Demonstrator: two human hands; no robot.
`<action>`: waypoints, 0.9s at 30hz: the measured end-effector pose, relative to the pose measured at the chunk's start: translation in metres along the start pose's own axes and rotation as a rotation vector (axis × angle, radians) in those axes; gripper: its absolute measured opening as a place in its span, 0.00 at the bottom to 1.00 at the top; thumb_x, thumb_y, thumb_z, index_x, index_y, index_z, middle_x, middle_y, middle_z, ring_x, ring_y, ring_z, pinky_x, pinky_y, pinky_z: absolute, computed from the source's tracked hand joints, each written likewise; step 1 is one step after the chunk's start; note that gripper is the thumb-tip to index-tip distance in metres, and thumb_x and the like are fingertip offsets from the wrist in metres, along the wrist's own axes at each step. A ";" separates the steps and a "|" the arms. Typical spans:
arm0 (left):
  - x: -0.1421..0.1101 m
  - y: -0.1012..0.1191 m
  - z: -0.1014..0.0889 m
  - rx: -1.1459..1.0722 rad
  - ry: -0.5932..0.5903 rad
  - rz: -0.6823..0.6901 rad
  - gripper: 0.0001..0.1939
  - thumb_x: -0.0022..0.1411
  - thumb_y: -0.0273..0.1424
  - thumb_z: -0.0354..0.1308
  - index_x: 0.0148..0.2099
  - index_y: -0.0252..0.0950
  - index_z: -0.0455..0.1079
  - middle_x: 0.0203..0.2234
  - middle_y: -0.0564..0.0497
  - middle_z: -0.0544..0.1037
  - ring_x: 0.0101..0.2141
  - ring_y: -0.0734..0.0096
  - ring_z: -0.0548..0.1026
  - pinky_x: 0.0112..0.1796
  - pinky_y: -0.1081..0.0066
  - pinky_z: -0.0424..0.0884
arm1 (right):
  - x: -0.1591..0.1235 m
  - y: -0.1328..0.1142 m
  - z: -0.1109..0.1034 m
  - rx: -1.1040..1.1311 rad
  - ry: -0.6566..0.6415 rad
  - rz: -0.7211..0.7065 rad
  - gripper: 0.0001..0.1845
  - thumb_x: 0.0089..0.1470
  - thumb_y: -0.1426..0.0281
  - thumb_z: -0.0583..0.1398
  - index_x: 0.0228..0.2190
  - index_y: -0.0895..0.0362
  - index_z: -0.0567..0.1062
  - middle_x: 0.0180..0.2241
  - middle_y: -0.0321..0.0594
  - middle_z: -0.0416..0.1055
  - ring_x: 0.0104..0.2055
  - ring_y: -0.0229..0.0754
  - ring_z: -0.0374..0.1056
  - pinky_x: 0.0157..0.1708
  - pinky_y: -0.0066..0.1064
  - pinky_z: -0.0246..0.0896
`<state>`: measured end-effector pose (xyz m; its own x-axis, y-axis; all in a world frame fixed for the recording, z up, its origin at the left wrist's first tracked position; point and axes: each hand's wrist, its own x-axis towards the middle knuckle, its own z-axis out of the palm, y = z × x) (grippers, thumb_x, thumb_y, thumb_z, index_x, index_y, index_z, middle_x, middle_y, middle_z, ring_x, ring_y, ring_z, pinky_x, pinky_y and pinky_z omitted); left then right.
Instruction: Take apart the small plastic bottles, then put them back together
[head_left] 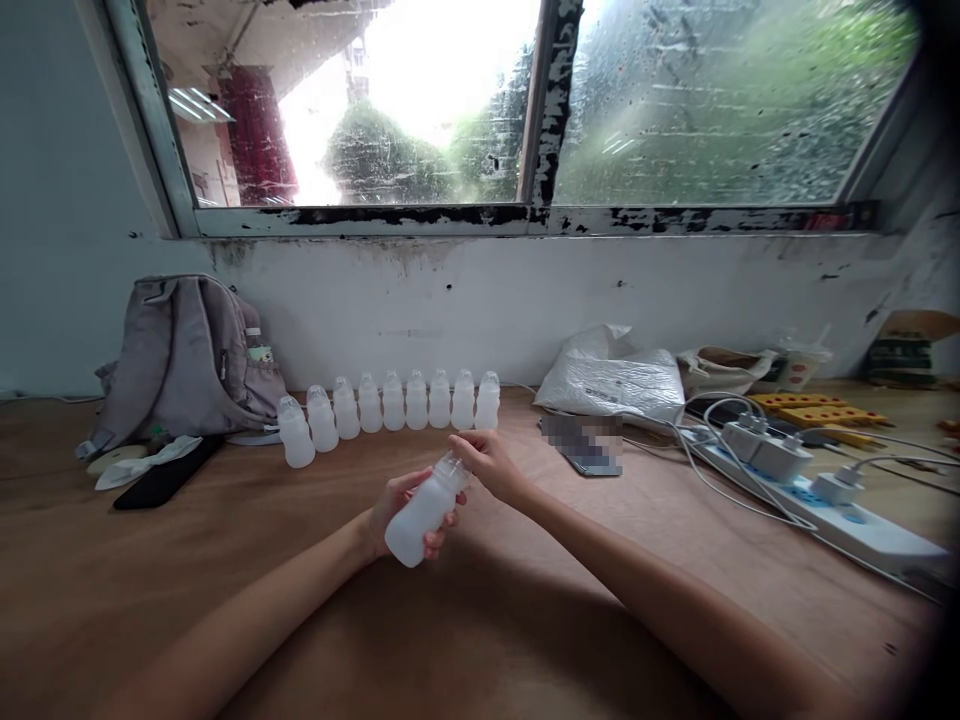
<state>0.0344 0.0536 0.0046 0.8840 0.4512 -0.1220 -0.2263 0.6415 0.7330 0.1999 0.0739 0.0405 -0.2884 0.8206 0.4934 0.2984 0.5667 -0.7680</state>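
A frosted white baby bottle is tilted above the table, its clear top toward the upper right. My left hand wraps around its body, fingertips showing on the near side. At the top end, my right hand is closed with fingertips on the bottle's clear cap; the hand partly hides this cap. Behind my hands, several similar baby bottles with clear tops stand upright in a row along the wall, the leftmost ones curving toward me.
At left are a grey backpack, a black phone-like slab and white tissue. On the right lie a phone, a silvery plastic bag, a power strip with chargers and cables, and yellow parts. A window is above.
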 end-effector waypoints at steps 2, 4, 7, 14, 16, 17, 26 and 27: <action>0.001 -0.002 -0.002 -0.003 0.010 0.021 0.26 0.55 0.47 0.42 0.43 0.30 0.63 0.24 0.50 0.68 0.16 0.76 0.64 0.20 0.73 0.58 | 0.002 0.001 -0.001 -0.118 0.005 -0.013 0.20 0.50 0.63 0.48 0.12 0.57 0.52 0.14 0.30 0.44 0.17 0.29 0.42 0.17 0.25 0.35; 0.003 -0.003 -0.002 0.006 0.013 0.039 0.26 0.56 0.47 0.43 0.44 0.30 0.63 0.25 0.49 0.68 0.17 0.75 0.65 0.21 0.72 0.59 | 0.004 0.000 -0.002 -0.266 -0.012 0.007 0.21 0.50 0.64 0.48 0.11 0.58 0.52 0.13 0.30 0.44 0.16 0.29 0.41 0.16 0.25 0.35; 0.006 -0.006 -0.003 0.049 0.012 0.067 0.25 0.56 0.46 0.43 0.44 0.30 0.63 0.24 0.49 0.68 0.18 0.74 0.66 0.22 0.71 0.60 | 0.009 -0.003 -0.004 -0.530 -0.087 0.136 0.22 0.50 0.64 0.47 0.10 0.59 0.56 0.12 0.31 0.47 0.16 0.29 0.43 0.16 0.25 0.36; 0.008 -0.011 -0.005 0.125 0.030 0.073 0.24 0.56 0.44 0.43 0.44 0.29 0.64 0.26 0.48 0.68 0.19 0.71 0.69 0.22 0.69 0.64 | 0.024 0.012 -0.042 -0.854 -0.082 0.379 0.26 0.51 0.59 0.46 0.15 0.61 0.70 0.19 0.45 0.68 0.23 0.40 0.64 0.22 0.26 0.50; 0.007 -0.012 -0.006 0.136 0.034 0.084 0.24 0.56 0.44 0.43 0.44 0.29 0.64 0.27 0.47 0.69 0.20 0.70 0.69 0.23 0.69 0.64 | 0.026 0.024 -0.056 -0.938 -0.057 0.446 0.26 0.50 0.56 0.47 0.19 0.62 0.72 0.24 0.51 0.70 0.30 0.47 0.67 0.25 0.29 0.53; 0.007 -0.012 -0.006 0.141 0.047 0.098 0.25 0.57 0.45 0.43 0.45 0.29 0.64 0.27 0.47 0.69 0.20 0.70 0.70 0.23 0.69 0.65 | 0.026 0.030 -0.062 -0.968 -0.058 0.473 0.25 0.50 0.56 0.48 0.21 0.62 0.73 0.27 0.53 0.71 0.32 0.50 0.67 0.27 0.30 0.54; 0.005 -0.016 -0.003 0.219 0.069 0.224 0.20 0.52 0.38 0.55 0.47 0.34 0.63 0.40 0.44 0.68 0.28 0.67 0.72 0.30 0.67 0.66 | 0.014 0.064 -0.052 -1.088 -0.096 0.479 0.26 0.51 0.52 0.49 0.37 0.62 0.69 0.36 0.53 0.70 0.39 0.52 0.67 0.33 0.34 0.56; 0.005 -0.016 -0.002 0.243 0.073 0.226 0.21 0.50 0.34 0.58 0.46 0.35 0.62 0.41 0.44 0.67 0.29 0.67 0.73 0.30 0.67 0.67 | 0.013 0.065 -0.050 -1.092 -0.092 0.467 0.27 0.51 0.51 0.48 0.38 0.61 0.68 0.36 0.53 0.70 0.40 0.52 0.67 0.34 0.34 0.56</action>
<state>0.0416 0.0467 -0.0089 0.7891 0.6139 0.0212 -0.3015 0.3570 0.8841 0.2605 0.1255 0.0174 0.0028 0.9813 0.1927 0.9958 0.0148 -0.0899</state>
